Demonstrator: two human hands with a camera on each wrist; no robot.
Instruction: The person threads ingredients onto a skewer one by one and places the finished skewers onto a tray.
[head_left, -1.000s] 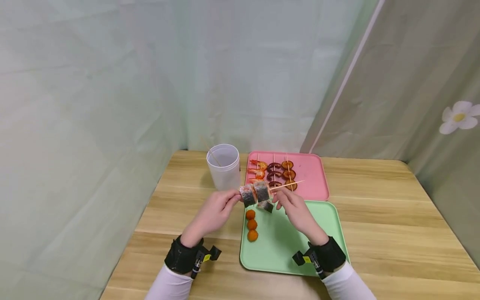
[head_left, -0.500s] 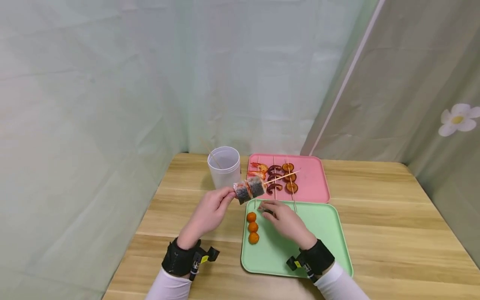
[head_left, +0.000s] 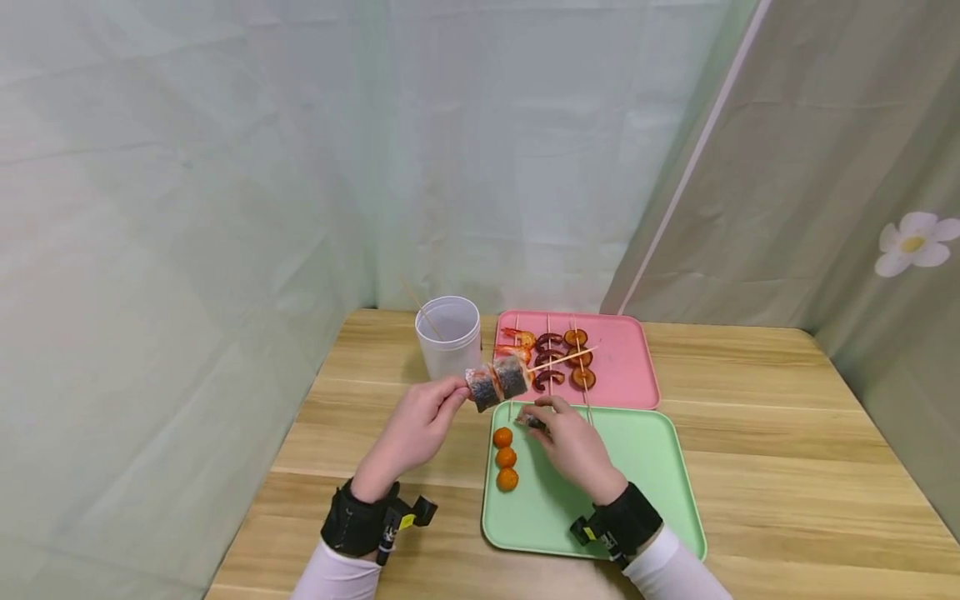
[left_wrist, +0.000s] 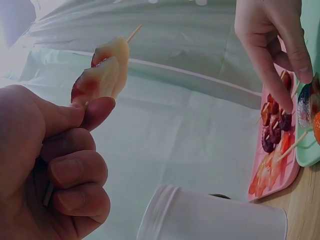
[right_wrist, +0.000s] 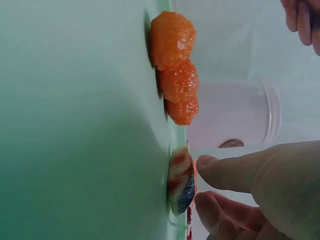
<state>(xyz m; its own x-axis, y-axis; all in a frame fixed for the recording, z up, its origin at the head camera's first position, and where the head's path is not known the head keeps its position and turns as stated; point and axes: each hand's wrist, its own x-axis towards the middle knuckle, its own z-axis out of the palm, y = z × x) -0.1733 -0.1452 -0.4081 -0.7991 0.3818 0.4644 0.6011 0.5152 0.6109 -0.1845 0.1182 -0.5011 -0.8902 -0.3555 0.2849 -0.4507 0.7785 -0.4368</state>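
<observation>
My left hand [head_left: 412, 429] grips the lower end of a skewer carrying two chunks of fish [head_left: 497, 383] with dark, silvery skin. The bare tip of its bamboo stick [head_left: 566, 359] points right, over the pink tray. At the far left corner of the green tray [head_left: 592, 525] lies another fish chunk [right_wrist: 179, 182]. My right hand [head_left: 573, 450] hovers right over it, thumb and fingers apart. In the right wrist view the thumb [right_wrist: 225, 172] is close to the chunk, with a small gap showing. Three orange balls [head_left: 506, 458] lie in a row nearby on the same tray.
Behind is a pink tray [head_left: 630, 358] with skewers of shrimp [head_left: 514, 352], dark curled pieces [head_left: 549, 340] and round brown slices [head_left: 583, 378]. A white cup [head_left: 450, 354] with a bamboo stick in it stands left of that tray. Curtains surround the wooden table [head_left: 787, 458].
My right hand has left the skewer's tip side and come down to the loose fish chunk on the green tray. The left hand has shifted slightly left with the skewer, its tip tilting up.
</observation>
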